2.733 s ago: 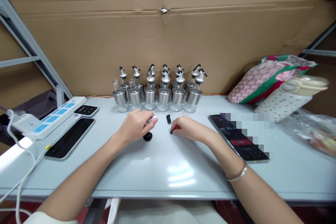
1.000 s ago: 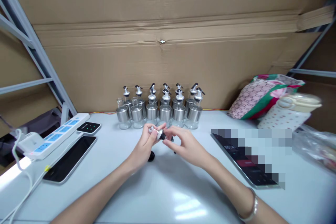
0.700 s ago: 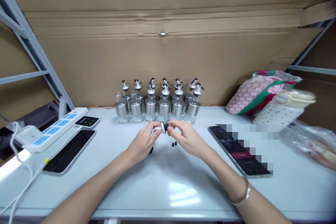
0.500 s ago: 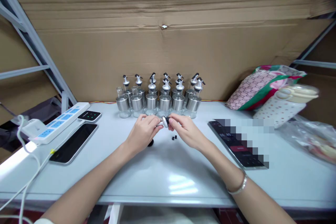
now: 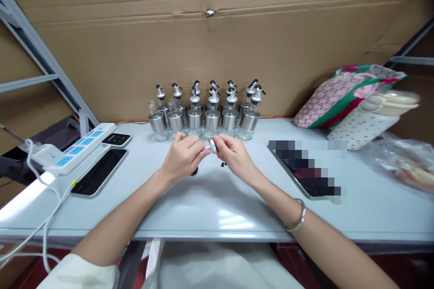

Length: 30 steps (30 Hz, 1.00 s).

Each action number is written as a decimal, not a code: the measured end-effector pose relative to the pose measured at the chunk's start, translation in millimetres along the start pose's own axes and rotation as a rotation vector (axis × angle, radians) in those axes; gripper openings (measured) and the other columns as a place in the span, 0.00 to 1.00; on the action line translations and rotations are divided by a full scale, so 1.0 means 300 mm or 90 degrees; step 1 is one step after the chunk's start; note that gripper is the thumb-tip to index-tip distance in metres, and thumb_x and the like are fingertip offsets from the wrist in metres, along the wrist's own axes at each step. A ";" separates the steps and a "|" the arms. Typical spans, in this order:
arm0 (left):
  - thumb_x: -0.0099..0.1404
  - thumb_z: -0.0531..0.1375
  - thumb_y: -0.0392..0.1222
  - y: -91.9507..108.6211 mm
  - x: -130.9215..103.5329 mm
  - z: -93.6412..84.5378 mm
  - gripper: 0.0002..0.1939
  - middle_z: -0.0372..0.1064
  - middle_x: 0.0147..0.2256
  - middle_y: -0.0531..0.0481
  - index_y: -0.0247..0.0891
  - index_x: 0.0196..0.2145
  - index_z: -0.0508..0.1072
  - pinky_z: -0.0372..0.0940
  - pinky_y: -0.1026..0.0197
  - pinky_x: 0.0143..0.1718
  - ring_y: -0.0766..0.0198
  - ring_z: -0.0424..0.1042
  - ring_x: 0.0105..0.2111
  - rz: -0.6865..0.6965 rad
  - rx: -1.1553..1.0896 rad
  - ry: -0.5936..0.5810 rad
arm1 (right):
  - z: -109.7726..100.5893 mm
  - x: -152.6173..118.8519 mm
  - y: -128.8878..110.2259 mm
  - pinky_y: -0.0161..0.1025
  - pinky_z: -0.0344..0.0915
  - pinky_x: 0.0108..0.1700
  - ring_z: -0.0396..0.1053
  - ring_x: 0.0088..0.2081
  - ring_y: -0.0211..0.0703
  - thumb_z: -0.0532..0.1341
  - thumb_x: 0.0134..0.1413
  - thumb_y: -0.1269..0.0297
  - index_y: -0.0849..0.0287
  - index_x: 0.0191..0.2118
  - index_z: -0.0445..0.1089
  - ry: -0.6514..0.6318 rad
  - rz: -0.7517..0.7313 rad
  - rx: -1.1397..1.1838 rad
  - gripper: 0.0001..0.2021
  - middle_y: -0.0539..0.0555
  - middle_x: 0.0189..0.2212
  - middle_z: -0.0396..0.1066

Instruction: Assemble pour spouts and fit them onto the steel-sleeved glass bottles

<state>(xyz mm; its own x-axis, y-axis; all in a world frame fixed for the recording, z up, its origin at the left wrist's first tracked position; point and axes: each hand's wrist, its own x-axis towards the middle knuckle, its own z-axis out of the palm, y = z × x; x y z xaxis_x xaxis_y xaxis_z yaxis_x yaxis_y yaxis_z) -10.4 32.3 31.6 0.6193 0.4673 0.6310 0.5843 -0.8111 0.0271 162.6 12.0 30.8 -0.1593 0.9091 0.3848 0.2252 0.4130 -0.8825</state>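
Observation:
Between my hands is a silver pour spout (image 5: 212,145), the same kind as the tops on the bottles, held sideways above the table. My left hand (image 5: 183,156) is closed round its narrow end. The fingers of my right hand (image 5: 233,154) pinch the wide end, hiding most of the dark stopper part. Below my left hand lies a round black piece (image 5: 194,171), partly covered by the fingers. Two tiny black caps (image 5: 223,165) lie on the table beside my right hand. Behind stand rows of steel-banded glass bottles (image 5: 212,121), most with spouts; two in front have bare necks.
At the left are a power strip (image 5: 81,148), a phone (image 5: 101,174), a small black device (image 5: 116,139) and white cables (image 5: 50,216). At the right lie a partly pixelated phone (image 5: 300,176), a dotted flask (image 5: 364,124), a patterned bag (image 5: 334,101) and a clear plastic bag (image 5: 403,160). Cardboard (image 5: 169,45) rises behind.
The view has tilted down, so everything sits higher in the picture. My right fingers have closed further over the spout's dark end. Both hands keep hold of the spout.

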 end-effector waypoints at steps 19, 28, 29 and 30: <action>0.63 0.50 0.56 -0.100 0.023 -0.079 0.21 0.49 0.22 0.55 0.37 0.21 0.57 0.47 0.64 0.27 0.69 0.50 0.24 -0.292 -0.483 -0.195 | 0.024 -0.001 -0.008 0.35 0.57 0.30 0.61 0.25 0.37 0.48 0.63 0.56 0.58 0.26 0.61 -0.003 -0.218 -0.330 0.17 0.51 0.23 0.65; 0.62 0.50 0.57 -0.102 0.031 -0.095 0.23 0.51 0.18 0.55 0.37 0.18 0.55 0.50 0.62 0.27 0.69 0.51 0.22 -0.316 -0.543 -0.249 | 0.010 0.008 0.016 0.38 0.60 0.35 0.65 0.29 0.41 0.47 0.65 0.59 0.58 0.29 0.63 -0.025 -0.387 -0.441 0.15 0.54 0.26 0.68; 0.61 0.51 0.58 -0.100 0.032 -0.099 0.24 0.51 0.18 0.55 0.37 0.17 0.55 0.50 0.62 0.27 0.69 0.51 0.21 -0.319 -0.551 -0.259 | 0.008 0.007 0.017 0.39 0.60 0.35 0.65 0.30 0.42 0.48 0.65 0.59 0.58 0.30 0.64 -0.026 -0.400 -0.451 0.15 0.55 0.27 0.68; 0.61 0.51 0.59 -0.098 0.034 -0.102 0.25 0.51 0.17 0.55 0.38 0.17 0.55 0.50 0.62 0.26 0.69 0.51 0.20 -0.324 -0.562 -0.270 | 0.006 0.007 0.017 0.39 0.60 0.36 0.65 0.31 0.42 0.48 0.64 0.59 0.59 0.30 0.64 -0.027 -0.412 -0.460 0.15 0.56 0.28 0.69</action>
<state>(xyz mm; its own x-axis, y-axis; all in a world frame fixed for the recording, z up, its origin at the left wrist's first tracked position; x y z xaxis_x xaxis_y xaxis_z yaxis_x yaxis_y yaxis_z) -37.5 50.1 61.0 0.6411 0.7636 0.0766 0.3466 -0.3772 0.8588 161.8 16.0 26.6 -0.4919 0.4969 0.7149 0.6154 0.7793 -0.1183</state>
